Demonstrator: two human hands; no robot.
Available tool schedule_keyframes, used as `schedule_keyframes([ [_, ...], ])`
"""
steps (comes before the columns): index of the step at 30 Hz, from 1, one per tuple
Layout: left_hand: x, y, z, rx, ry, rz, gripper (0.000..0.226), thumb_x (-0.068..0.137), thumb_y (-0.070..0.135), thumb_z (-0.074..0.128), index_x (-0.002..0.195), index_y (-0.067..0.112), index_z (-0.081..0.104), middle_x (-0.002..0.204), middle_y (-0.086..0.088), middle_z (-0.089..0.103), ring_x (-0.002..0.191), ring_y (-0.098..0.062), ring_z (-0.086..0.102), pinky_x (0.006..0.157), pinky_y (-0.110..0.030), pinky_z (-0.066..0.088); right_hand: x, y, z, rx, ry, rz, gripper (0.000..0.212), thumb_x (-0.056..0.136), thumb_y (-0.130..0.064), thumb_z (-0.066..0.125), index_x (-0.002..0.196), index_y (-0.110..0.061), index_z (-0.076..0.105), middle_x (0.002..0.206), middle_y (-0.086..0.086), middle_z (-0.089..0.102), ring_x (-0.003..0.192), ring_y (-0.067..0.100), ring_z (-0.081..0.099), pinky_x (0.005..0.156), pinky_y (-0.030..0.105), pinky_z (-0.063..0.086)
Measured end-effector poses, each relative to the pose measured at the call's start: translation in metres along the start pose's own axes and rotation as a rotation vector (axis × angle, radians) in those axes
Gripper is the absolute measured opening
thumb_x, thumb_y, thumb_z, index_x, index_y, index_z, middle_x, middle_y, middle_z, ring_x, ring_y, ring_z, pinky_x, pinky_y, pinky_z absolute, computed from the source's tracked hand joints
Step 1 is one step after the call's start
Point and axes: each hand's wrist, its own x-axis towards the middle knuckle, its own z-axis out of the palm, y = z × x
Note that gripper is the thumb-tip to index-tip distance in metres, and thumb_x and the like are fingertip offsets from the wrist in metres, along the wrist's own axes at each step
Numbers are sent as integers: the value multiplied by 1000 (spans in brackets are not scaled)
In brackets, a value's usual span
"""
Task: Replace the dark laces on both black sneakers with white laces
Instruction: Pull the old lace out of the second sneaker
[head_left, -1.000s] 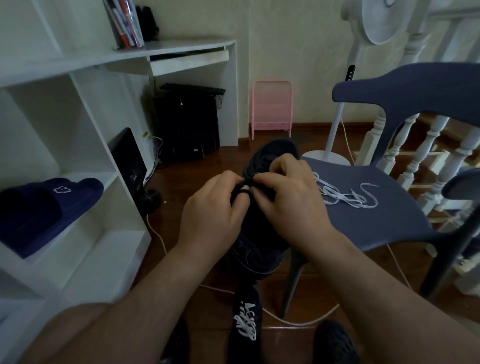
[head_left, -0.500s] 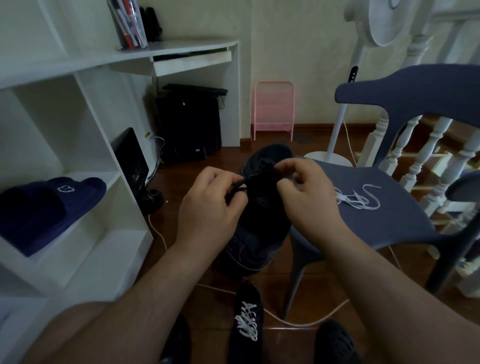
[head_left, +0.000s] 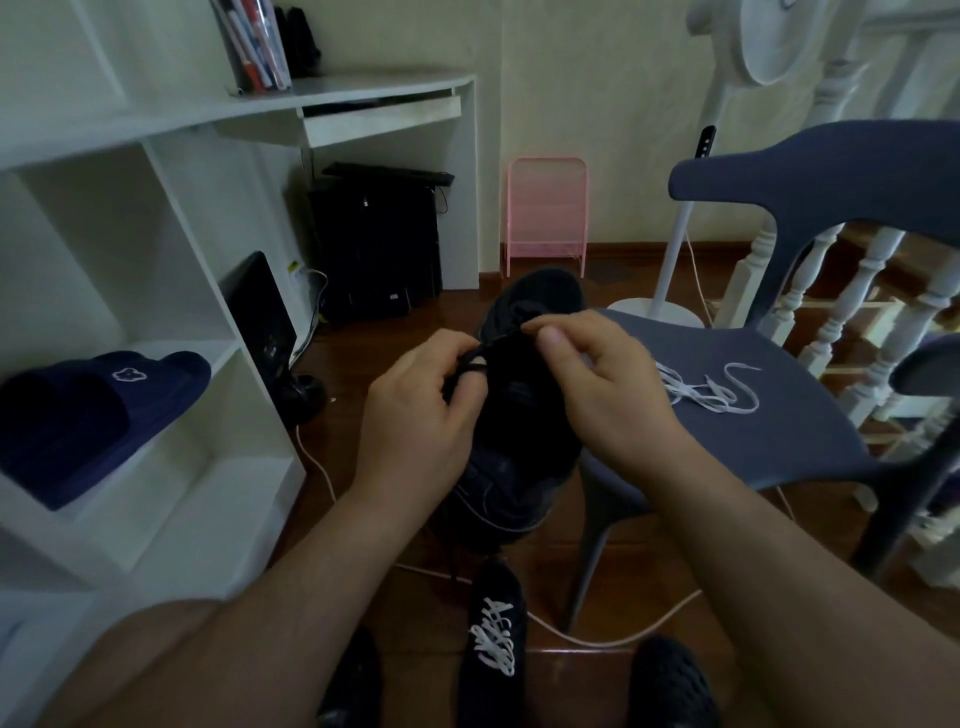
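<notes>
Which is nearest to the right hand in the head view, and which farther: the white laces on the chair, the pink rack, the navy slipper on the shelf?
From the right hand:
1. white laces, just right, on the chair seat.
2. pink rack, ahead by the wall.
3. navy slipper, far left, on the shelf.

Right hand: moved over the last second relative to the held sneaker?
Yes. The right hand has lifted off the sneaker's tongue toward the toe end, now pinching the dark lace there.
</notes>
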Motion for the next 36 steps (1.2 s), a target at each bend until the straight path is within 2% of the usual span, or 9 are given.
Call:
schedule_keyframes([
  [8,-2,1,-2,22,54,86,8,102,14,63,105,17,69,90,6,65,83,-10,59,68,-31,47,-4,7,-7,-372,-96,-51,26,90,-25,68,116,-24,73,112,-5,55,107,17,54,88,30,45],
  [11,-3,1,-1,33,55,147,9,102,12,62,107,13,69,93,2,65,86,-14,60,71,-35,48,-5,7,-4,-424,5,-136,25,91,-16,69,115,-18,72,109,-1,61,97,19,59,81,34,50],
  [18,-3,2,-1,39,44,195,10,102,13,61,108,11,68,95,1,63,87,-11,56,73,-21,43,-4,7,-3,-441,112,-143,9,93,-18,66,101,-21,68,90,-1,62,82,21,58,69,42,51],
  [21,-2,2,-2,36,54,178,12,101,15,59,108,12,68,96,2,63,87,-9,56,73,-17,43,-5,4,-3,-195,126,43,4,97,-22,64,95,-24,62,88,-4,62,79,12,57,69,32,48],
  [25,-2,3,-2,-26,65,106,8,100,8,63,105,13,68,94,1,64,86,-11,58,72,-26,45,-2,-2,2,597,283,517,8,100,-16,60,92,-15,59,79,6,59,73,17,56,70,37,48],
  [29,-4,4,1,-17,54,98,6,100,9,64,102,13,67,91,2,63,83,-12,56,69,-28,44,2,-7,-7,941,261,641,24,95,3,58,110,-15,58,87,10,67,76,20,65,70,36,56],
  [31,-2,2,0,-11,65,83,6,100,9,63,102,13,66,90,4,62,83,-10,56,69,-26,44,6,-5,-18,1031,140,634,33,84,3,48,109,-16,60,76,5,61,73,19,57,70,38,46],
  [34,3,-1,-6,9,94,38,6,101,11,63,102,15,66,89,8,60,82,-5,55,70,-17,43,10,3,-37,612,15,468,35,66,-9,51,96,-17,66,68,-1,50,65,17,44,61,32,32],
  [36,5,-4,-10,35,98,23,6,101,12,62,103,16,66,89,10,58,82,-6,54,70,-13,41,6,8,-44,376,-49,345,31,75,-13,60,102,-23,71,73,2,52,67,22,44,60,33,35],
])
